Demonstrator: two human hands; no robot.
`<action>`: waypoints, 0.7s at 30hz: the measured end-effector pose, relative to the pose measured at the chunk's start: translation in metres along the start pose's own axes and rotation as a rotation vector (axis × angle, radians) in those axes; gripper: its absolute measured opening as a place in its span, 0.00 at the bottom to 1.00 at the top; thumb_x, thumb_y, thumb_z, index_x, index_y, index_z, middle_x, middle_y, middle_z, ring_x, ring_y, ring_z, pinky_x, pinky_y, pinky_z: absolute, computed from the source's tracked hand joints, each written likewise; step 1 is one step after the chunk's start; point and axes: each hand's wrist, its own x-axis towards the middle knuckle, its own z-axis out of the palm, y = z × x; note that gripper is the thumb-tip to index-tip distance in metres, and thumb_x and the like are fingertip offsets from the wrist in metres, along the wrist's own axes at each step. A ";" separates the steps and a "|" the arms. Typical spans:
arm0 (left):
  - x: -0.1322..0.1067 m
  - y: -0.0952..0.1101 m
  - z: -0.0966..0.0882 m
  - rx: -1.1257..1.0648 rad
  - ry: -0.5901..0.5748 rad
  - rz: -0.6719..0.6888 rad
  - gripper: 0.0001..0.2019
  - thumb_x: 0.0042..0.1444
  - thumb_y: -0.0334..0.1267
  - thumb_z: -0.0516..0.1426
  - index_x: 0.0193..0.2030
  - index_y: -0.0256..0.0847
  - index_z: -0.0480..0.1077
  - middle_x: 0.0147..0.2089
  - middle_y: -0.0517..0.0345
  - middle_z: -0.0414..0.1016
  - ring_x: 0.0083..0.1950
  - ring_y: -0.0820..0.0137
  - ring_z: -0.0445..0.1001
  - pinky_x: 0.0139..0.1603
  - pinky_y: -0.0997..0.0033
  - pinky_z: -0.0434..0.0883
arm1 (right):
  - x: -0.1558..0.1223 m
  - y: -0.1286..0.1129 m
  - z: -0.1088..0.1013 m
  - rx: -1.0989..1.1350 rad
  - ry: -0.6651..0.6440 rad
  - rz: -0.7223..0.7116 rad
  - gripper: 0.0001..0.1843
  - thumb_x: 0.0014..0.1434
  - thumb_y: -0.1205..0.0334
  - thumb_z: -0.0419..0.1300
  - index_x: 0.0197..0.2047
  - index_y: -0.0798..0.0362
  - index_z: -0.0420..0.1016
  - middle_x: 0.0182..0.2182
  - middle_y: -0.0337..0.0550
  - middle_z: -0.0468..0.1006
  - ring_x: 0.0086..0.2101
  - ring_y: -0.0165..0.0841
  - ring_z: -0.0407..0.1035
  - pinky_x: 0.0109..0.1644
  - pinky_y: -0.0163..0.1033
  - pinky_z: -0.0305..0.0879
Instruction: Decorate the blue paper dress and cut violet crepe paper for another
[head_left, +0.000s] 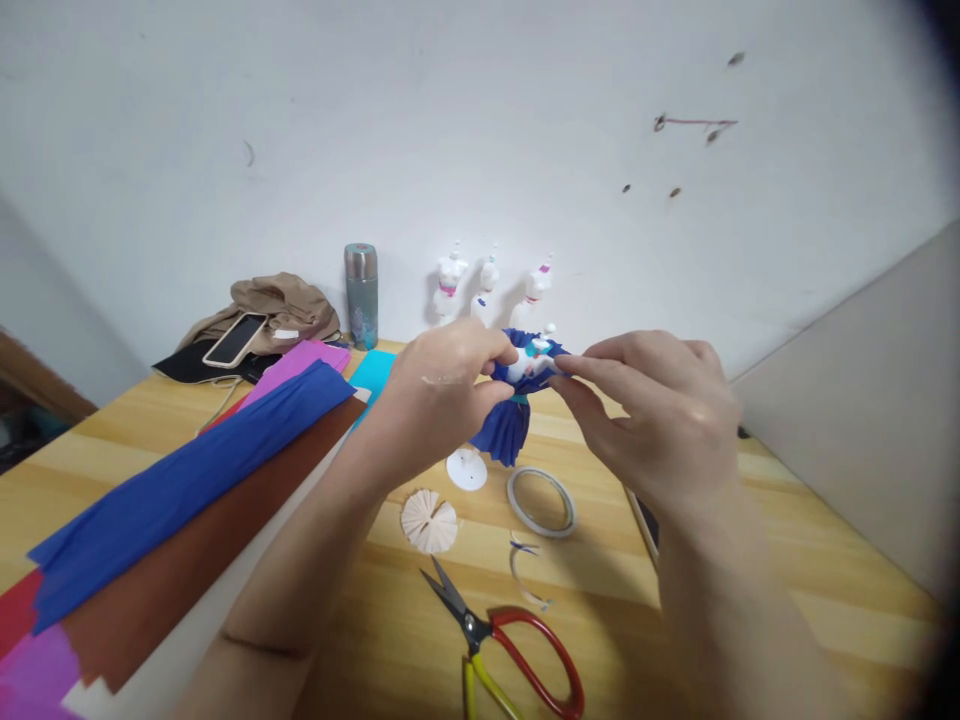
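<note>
Head view: left hand (444, 385) and right hand (654, 412) pinch blue paper (501, 435), fingertips narrowly parted, white figurine (520, 366) between them.

Free: bare tabletop (795, 550) right of the right forearm, up to the upright panel (862, 400); open air above left hand (457, 375) and right hand (652, 400).
Blocked, between hands: blue-skirted figure (508, 428).
Blocked, left: paper sheets (202, 490), near to far.
Blocked, near centre: scissors (474, 630), blades parted; tape roll (546, 530); pleated disc (429, 520).
Blocked, far: flask (361, 297); white figures (450, 275).
</note>
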 end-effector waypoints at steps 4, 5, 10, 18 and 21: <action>0.000 0.003 0.003 0.002 -0.016 -0.010 0.09 0.54 0.25 0.60 0.39 0.41 0.76 0.38 0.57 0.78 0.40 0.69 0.74 0.43 0.70 0.70 | 0.000 -0.001 -0.001 -0.058 0.008 -0.040 0.05 0.65 0.65 0.62 0.38 0.46 0.77 0.30 0.41 0.80 0.31 0.38 0.71 0.36 0.46 0.56; 0.000 0.004 0.004 0.004 -0.017 -0.005 0.09 0.54 0.25 0.60 0.38 0.41 0.76 0.38 0.57 0.78 0.40 0.68 0.74 0.43 0.70 0.70 | 0.001 -0.002 0.000 -0.069 0.009 -0.048 0.05 0.66 0.65 0.62 0.37 0.46 0.76 0.30 0.41 0.80 0.31 0.37 0.71 0.36 0.45 0.56; 0.000 0.004 0.007 -0.003 -0.014 0.001 0.07 0.54 0.25 0.60 0.37 0.41 0.76 0.37 0.56 0.78 0.39 0.69 0.74 0.41 0.71 0.69 | 0.002 -0.001 0.002 -0.096 -0.040 -0.034 0.09 0.67 0.65 0.59 0.33 0.47 0.74 0.30 0.42 0.80 0.32 0.37 0.71 0.37 0.45 0.56; 0.006 0.003 0.006 -0.147 0.081 0.016 0.04 0.59 0.31 0.60 0.36 0.41 0.77 0.36 0.56 0.78 0.37 0.70 0.73 0.41 0.71 0.69 | 0.001 0.003 0.005 -0.021 -0.069 -0.023 0.11 0.68 0.65 0.57 0.32 0.50 0.73 0.30 0.45 0.78 0.32 0.37 0.71 0.35 0.43 0.59; 0.010 0.002 0.008 -0.164 0.085 0.019 0.04 0.59 0.31 0.60 0.37 0.40 0.78 0.36 0.56 0.78 0.37 0.71 0.73 0.41 0.70 0.70 | 0.000 0.005 0.005 0.127 -0.081 0.018 0.09 0.68 0.65 0.58 0.35 0.49 0.76 0.32 0.45 0.79 0.33 0.37 0.72 0.36 0.43 0.65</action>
